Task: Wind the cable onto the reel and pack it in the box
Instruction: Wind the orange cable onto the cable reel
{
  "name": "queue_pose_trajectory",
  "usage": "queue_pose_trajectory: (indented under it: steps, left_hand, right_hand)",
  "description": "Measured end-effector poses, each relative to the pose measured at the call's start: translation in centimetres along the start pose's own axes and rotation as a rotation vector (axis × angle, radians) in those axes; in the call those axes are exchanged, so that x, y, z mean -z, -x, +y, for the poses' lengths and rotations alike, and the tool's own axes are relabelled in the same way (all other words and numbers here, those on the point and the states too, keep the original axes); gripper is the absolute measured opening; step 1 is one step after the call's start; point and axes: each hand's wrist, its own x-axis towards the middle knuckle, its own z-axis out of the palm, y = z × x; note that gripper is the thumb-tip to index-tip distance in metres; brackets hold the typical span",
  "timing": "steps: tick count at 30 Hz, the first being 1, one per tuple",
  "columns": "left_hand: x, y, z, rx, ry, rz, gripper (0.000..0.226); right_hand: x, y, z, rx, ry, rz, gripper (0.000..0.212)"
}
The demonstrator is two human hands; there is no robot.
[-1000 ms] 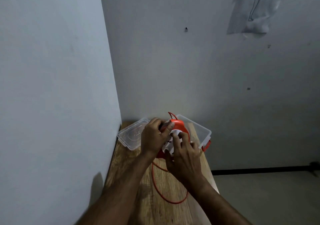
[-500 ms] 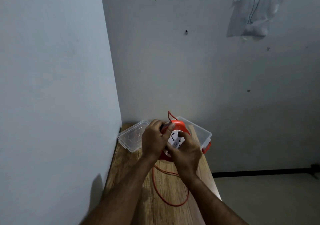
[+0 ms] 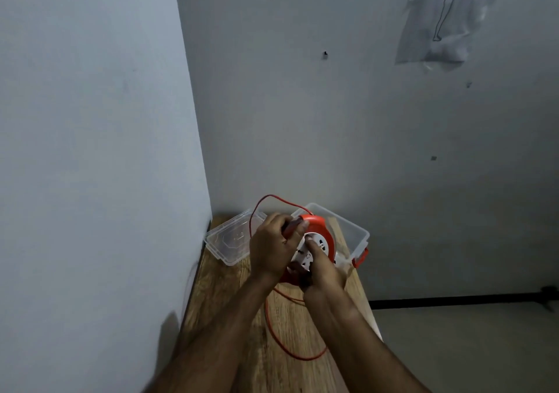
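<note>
Head view:
Left hand [image 3: 272, 243]: gripping the top left of the reel, fingers [image 3: 298, 229] curling tight over its orange rim and a dark handle part.
Right hand [image 3: 322, 268]: pressing against the white face of the reel, thumb lying across the sockets, fingers curling under the lower edge and clasping it.
Reel [image 3: 320, 237]: being held on edge between both hands, just above the worktop, white socket face turning toward the camera, orange rim showing at the top and right.
Cable [image 3: 273, 326]: hanging from the underside of the reel, looping loose over the worktop between the forearms; another thin orange strand arching up behind the left hand and coming down at the top of the reel.
Box [image 3: 354, 234]: sitting open at the far end of the worktop, just behind and to the right of the reel, clear plastic with an orange latch [image 3: 360, 258] on its right side.
Lid [image 3: 231, 241]: lying flat at the far left corner of the worktop, beside the box and partly behind the left hand.
Worktop [image 3: 217, 296]: narrow wood-grain surface, standing in the corner between two pale walls.
Wall behind: carrying a clear plastic sheet [image 3: 441, 20] at the upper right.
</note>
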Motion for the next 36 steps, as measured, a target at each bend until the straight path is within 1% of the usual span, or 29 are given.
queue_pose_trajectory:
  steps: [2,3,4,5,6,7,9,10,11,12,14,15,17,19,22,24,28,30,32,34,36]
  left_hand:
    - [0.0,0.0,-0.1,0.007,0.035,0.004,0.036]
    - [-0.1,0.0,0.0,0.01,0.057,0.008,0.039]
    - [-0.1,0.0,0.0,0.017,0.079,0.013,0.042]
    - [-0.1,0.0,0.0,0.029,0.093,0.02,0.045]
    - [-0.1,-0.2,0.0,0.038,0.097,0.027,0.046]
    - [0.0,-0.4,-0.1,0.042,0.093,0.03,0.045]
    - [0.1,-0.8,-0.1,0.039,0.079,0.027,0.039]
    - [0.1,-0.9,-0.2,0.036,0.078,0.025,0.036]
    - [0.1,-0.9,-0.3,0.036,0.081,0.024,0.034]
    - [0.1,-0.9,-0.3,0.036,0.088,0.022,0.033]
    - [0.0,-0.8,-0.5,0.04,0.101,0.016,0.03]
    - [0.0,-0.8,-0.6,0.041,0.108,0.012,0.03]
    - [0.0,-0.9,-0.6,0.031,0.116,-0.009,0.029]
    - [0.1,-0.9,-0.7,0.011,0.112,-0.031,0.027]
    - [-0.1,-0.7,-0.9,-0.008,0.082,-0.039,0.034]
    - [-0.3,-0.5,-0.9,-0.014,0.074,-0.037,0.04]
    - [-0.3,-0.7,-0.7,-0.008,0.057,-0.016,0.034]
    - [-0.2,-0.8,-0.7,0.012,0.055,0.005,0.032]
    - [-0.1,-0.7,-0.7,0.032,0.064,0.017,0.033]
    - [-0.1,-0.6,-0.7,0.049,0.095,0.034,0.035]
    - [0.0,-0.6,-0.5,0.06,0.128,0.063,0.039]
  right_hand:
    - [1.1,0.9,-0.1,0.151,0.14,-0.006,0.039]
    - [1.6,1.5,-0.1,0.261,0.237,-0.015,0.033]
    - [2.1,1.9,0.0,0.4,0.354,-0.017,0.036]
    - [2.8,2.1,0.1,0.574,0.47,-0.028,0.039]
    - [3.5,1.6,0.3,0.768,0.585,-0.062,0.037]
    - [4.2,1.0,0.4,1.006,0.711,-0.098,0.029]
    - [5.3,-0.4,0.0,1.497,0.997,-0.224,0.009]
    - [5.5,-0.9,-0.2,1.703,1.122,-0.29,0.009]
    - [5.6,-1.3,-0.4,1.844,1.245,-0.338,0.021]
    - [5.6,-1.8,-0.6,1.918,1.352,-0.372,0.03]
    - [5.8,-2.5,-1.2,1.962,1.504,-0.435,0.04]
    - [5.9,-2.8,-1.5,1.967,1.552,-0.477,0.041]
    - [6.1,-3.4,-2.2,1.992,1.619,-0.55,0.035]
    - [5.9,-3.7,-2.8,2.003,1.655,-0.579,0.032]
    - [5.5,-3.5,-3.1,1.97,1.689,-0.538,0.041]
    - [5.3,-3.6,-2.7,1.978,1.669,-0.487,0.04]
    - [4.9,-4.0,-1.7,1.988,1.541,-0.372,0.036]
    - [4.5,-3.9,-1.5,1.934,1.47,-0.32,0.038]
    - [4.0,-3.4,-1.4,1.848,1.41,-0.268,0.047]
    - [3.6,-2.4,-1.3,1.696,1.293,-0.284,0.054]
    - [3.3,-1.5,-0.8,1.482,1.103,-0.262,0.05]
